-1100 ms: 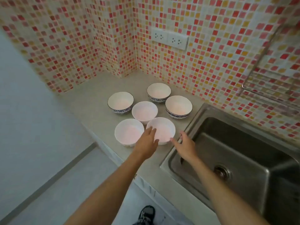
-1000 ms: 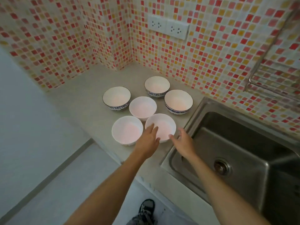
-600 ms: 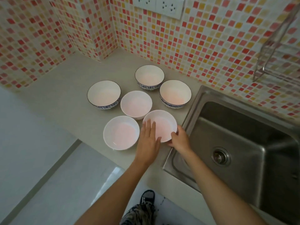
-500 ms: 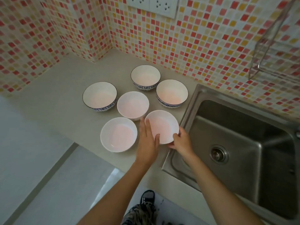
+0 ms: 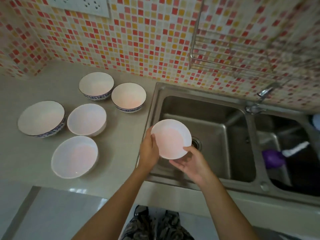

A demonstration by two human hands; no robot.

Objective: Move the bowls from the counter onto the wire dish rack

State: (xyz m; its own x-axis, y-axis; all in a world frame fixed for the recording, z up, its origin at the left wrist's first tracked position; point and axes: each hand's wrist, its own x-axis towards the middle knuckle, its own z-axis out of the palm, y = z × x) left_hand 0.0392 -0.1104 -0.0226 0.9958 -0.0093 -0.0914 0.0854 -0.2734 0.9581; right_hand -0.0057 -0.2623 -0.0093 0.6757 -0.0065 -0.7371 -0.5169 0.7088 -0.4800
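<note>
Both forearms reached forward, the left hand [image 5: 149,149] and right hand [image 5: 189,162] gripping the white bowl [image 5: 170,138] between their fingers above the sink [image 5: 216,122], with fingertips hidden beneath it.

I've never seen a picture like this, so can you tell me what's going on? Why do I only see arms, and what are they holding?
The camera sits on a person's head and looks down, so you only see their arms. The left hand and the right hand hold one plain white bowl above the metal sink. Five more bowls wait on the counter: two plain white ones and three with blue patterns outside. The wire rack hangs on the tiled wall above the sink. No bowl shows on it yet, though it looks blurry.
</note>
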